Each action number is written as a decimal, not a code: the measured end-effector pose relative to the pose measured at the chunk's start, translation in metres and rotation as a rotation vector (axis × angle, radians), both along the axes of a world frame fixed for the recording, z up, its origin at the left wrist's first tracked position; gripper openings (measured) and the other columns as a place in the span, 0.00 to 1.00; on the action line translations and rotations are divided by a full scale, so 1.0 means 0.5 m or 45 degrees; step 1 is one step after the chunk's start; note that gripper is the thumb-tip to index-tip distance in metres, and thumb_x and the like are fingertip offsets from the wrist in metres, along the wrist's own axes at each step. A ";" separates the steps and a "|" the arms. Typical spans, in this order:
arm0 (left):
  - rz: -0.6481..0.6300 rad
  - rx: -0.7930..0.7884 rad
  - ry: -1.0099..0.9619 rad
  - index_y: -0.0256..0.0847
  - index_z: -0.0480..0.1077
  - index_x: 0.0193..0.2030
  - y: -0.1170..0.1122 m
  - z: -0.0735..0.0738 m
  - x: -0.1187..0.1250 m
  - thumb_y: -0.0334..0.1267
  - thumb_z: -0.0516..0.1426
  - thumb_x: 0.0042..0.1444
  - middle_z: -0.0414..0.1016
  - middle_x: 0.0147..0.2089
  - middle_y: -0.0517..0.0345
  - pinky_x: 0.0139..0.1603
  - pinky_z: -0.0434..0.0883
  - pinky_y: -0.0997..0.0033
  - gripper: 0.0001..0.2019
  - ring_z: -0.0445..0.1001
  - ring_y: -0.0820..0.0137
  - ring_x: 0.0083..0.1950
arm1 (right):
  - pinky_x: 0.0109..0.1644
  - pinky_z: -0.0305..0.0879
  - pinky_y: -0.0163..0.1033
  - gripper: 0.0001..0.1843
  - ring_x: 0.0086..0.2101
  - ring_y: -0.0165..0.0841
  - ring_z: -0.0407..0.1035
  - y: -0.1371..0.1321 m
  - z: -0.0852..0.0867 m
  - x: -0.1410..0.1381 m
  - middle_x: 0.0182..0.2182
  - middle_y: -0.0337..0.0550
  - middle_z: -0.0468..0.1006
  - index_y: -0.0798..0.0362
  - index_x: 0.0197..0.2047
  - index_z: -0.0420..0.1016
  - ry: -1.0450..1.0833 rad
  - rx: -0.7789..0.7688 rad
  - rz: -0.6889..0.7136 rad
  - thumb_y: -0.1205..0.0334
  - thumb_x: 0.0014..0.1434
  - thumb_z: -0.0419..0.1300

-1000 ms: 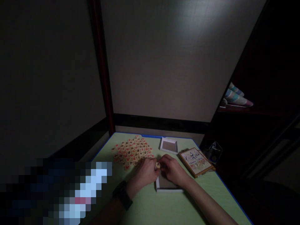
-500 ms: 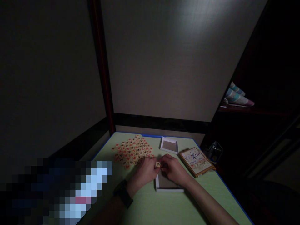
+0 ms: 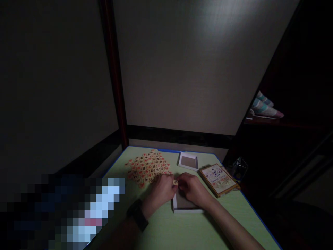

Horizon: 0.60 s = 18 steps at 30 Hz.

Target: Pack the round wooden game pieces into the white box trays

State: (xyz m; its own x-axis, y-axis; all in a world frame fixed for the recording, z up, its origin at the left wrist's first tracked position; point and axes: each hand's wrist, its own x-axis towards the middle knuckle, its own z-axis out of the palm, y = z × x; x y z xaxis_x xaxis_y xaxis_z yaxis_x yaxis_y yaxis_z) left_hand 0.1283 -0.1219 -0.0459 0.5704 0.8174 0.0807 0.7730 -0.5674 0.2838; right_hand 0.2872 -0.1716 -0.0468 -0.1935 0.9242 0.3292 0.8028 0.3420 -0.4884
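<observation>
My left hand (image 3: 164, 189), with a dark watch on its wrist, is closed around a round wooden Chinese chess piece (image 3: 175, 182) whose dark-marked face shows. Close beside it, my right hand (image 3: 190, 187) has its fingers curled in toward the piece; whatever is between them is hidden. Both hands are over the far part of a shallow white open box (image 3: 186, 203) with a brown bottom. To the left, many similar pieces with red or black characters lie in a spread cluster (image 3: 149, 166), its near edge partly covered by my left hand.
A second shallow white box part (image 3: 188, 161) lies at the back of the green table (image 3: 156, 229). At the right edge is a Chinese chess box (image 3: 218, 178) with a printed cover. Behind the table rises a pale panel (image 3: 177, 86); striped cloth (image 3: 266, 107) sits on a shelf at right.
The chess piece at my left fingertips has turned slightly, so its marked face looks rounder now. My hands have barely moved; the whole view has shifted a little.
</observation>
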 end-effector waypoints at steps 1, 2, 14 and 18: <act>-0.002 -0.001 0.000 0.40 0.75 0.44 0.000 0.000 0.000 0.39 0.54 0.59 0.81 0.43 0.47 0.46 0.73 0.66 0.11 0.79 0.59 0.45 | 0.41 0.66 0.36 0.17 0.37 0.36 0.73 0.000 0.001 0.001 0.35 0.45 0.79 0.55 0.36 0.77 0.003 0.000 -0.002 0.82 0.46 0.56; -0.003 -0.001 0.002 0.40 0.75 0.44 -0.001 0.000 -0.001 0.39 0.54 0.59 0.81 0.43 0.47 0.46 0.73 0.66 0.11 0.79 0.60 0.45 | 0.41 0.66 0.36 0.17 0.37 0.36 0.73 -0.001 0.003 0.001 0.35 0.46 0.79 0.55 0.36 0.77 0.005 -0.002 -0.002 0.82 0.47 0.56; -0.040 0.016 0.008 0.39 0.75 0.44 -0.008 0.006 -0.003 0.38 0.54 0.60 0.81 0.43 0.45 0.48 0.73 0.65 0.11 0.79 0.60 0.46 | 0.40 0.65 0.36 0.15 0.35 0.36 0.73 -0.004 0.009 0.003 0.34 0.45 0.80 0.55 0.34 0.77 -0.017 -0.014 -0.031 0.81 0.47 0.56; -0.043 0.020 -0.018 0.39 0.76 0.44 -0.004 0.002 -0.002 0.38 0.55 0.59 0.81 0.43 0.45 0.47 0.73 0.65 0.11 0.79 0.59 0.46 | 0.40 0.66 0.36 0.15 0.36 0.36 0.73 -0.004 0.009 0.004 0.35 0.45 0.80 0.54 0.35 0.77 -0.005 -0.006 -0.014 0.81 0.48 0.56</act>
